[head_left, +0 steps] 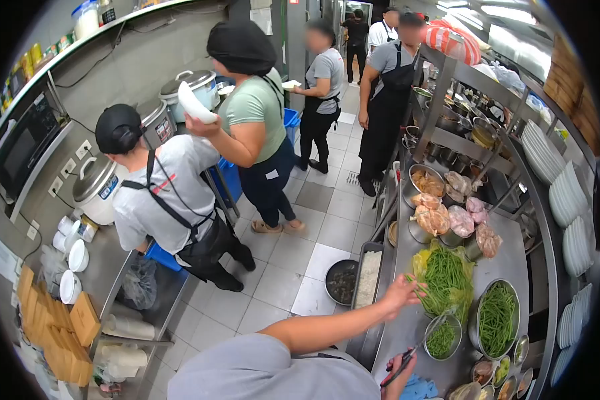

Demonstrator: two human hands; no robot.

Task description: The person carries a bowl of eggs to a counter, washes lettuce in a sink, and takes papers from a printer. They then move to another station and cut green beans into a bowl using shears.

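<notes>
**Green beans being handled at steel prep counter**

The person wearing the camera is standing at a long stainless steel counter and is working with both hands.

The left hand is reaching out with the forearm extended, and its fingers are pinching the near edge of a loose heap of long green beans lying on a yellow-green plastic bag. That heap is sitting at the centre of the counter, at about 3 o'clock from the hand.

The right hand is closing around the handles of a pair of dark-handled scissors, whose blades are pointing toward 1 o'clock, toward a small round steel bowl of cut green bean pieces. At 3 o'clock from that bowl, a larger round steel bowl of green beans is standing just beside it.

At 12 o'clock from the heap, several steel bowls of bagged raw meat are standing in a group. Stacks of white plates are resting on the rack at the far right.

Across the tiled aisle, a person in a grey shirt and black apron is bending over the opposite counter, and a person in a green shirt is holding a white dish near the rice cookers.
</notes>
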